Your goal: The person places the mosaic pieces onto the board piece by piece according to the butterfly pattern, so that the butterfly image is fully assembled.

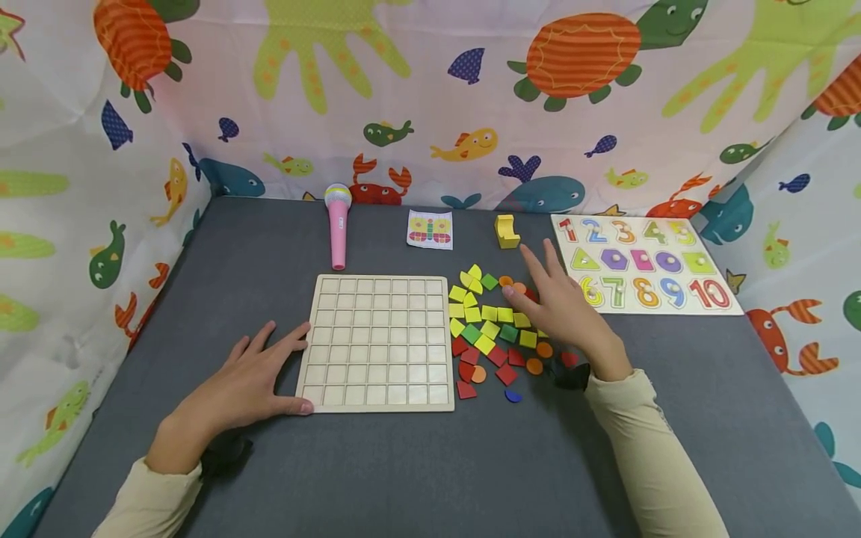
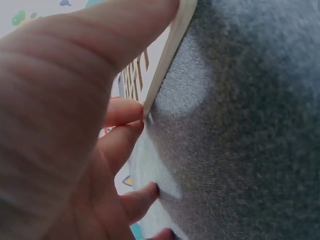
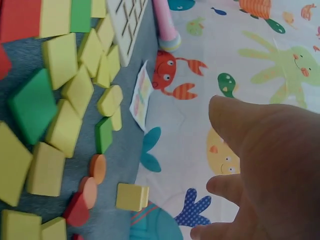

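Left hand [image 1: 245, 385]: fingers spread, touching the left edge of the grid board [image 1: 377, 344]. Right hand [image 1: 565, 306]: fingers extended, empty, over tiles [image 1: 485, 344].

The grey table [image 1: 430, 478] bears a grid [image 1: 377, 344] touching the left hand [image 1: 235, 388], tiles [image 1: 489, 314] under and beside the right hand [image 1: 565, 306], a block [image 1: 507, 232] near its fingertips, a puzzle [image 1: 660, 299] rightward, a mic [image 1: 338, 235] and card [image 1: 430, 230] beyond both.
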Available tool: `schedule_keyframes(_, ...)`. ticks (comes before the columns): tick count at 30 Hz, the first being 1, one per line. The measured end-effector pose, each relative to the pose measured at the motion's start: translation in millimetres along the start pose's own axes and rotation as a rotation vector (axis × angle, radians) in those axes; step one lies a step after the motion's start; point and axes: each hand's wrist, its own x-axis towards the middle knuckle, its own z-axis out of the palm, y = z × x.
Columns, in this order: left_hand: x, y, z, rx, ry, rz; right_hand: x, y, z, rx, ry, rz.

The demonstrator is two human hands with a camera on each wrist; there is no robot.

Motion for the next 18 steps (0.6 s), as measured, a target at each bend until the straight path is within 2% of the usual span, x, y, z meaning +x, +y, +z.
schedule_keyframes(7, -2.0, -1.5, 2.1, 0.009, 0.004, 0.004, 14.5, -6.6, -10.5, 0.028, -0.055, -0.011)
schedule_keyframes(18, 1.0, -3.7, 0.6, 0.025, 0.002, 0.020, 33.1, -12.5, -19.7, 0.024, -0.091, -0.041)
